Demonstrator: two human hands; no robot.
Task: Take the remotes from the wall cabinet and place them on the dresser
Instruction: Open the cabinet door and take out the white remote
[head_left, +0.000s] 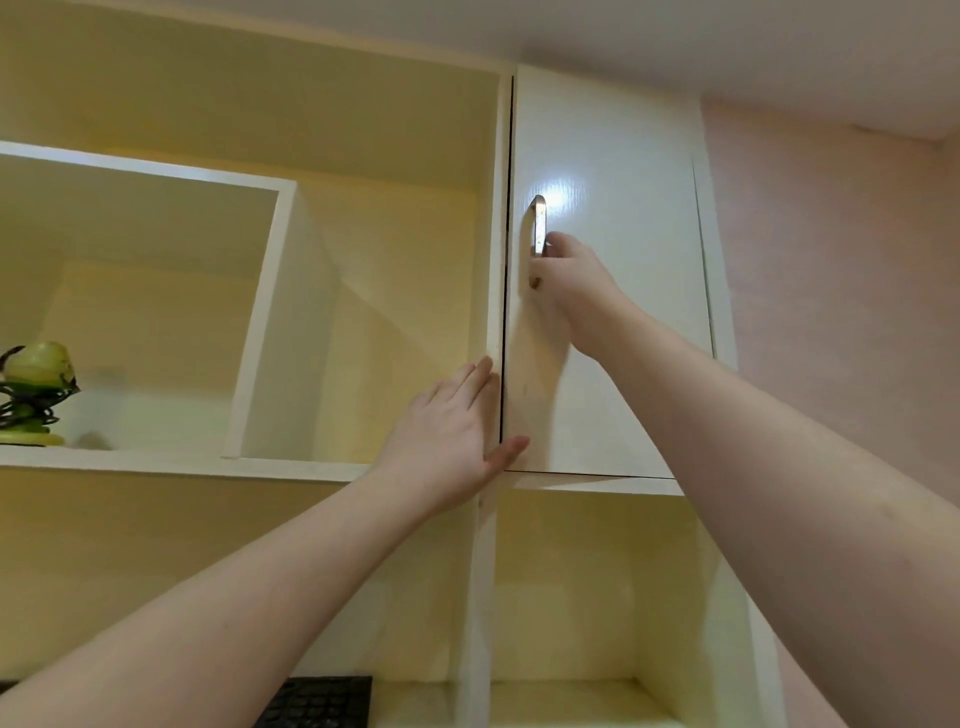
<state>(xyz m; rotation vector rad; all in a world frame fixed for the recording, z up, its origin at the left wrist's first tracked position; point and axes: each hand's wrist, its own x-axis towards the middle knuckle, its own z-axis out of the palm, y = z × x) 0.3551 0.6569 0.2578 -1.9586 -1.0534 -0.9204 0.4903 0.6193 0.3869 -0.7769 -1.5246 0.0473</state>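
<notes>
**At the wall cabinet, both hands on a shut door**

On the white door (613, 312), the right hand (569, 280) curls round the metal handle (538, 228). The left hand (452, 436) lies flat, fingers spread, against the door's left edge. The remotes are presumably behind it; none show.

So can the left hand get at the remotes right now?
Probably not yet: the cabinet door looks shut. The left hand lies flat at its edge; the right hand grips the handle. No remotes show.
</notes>
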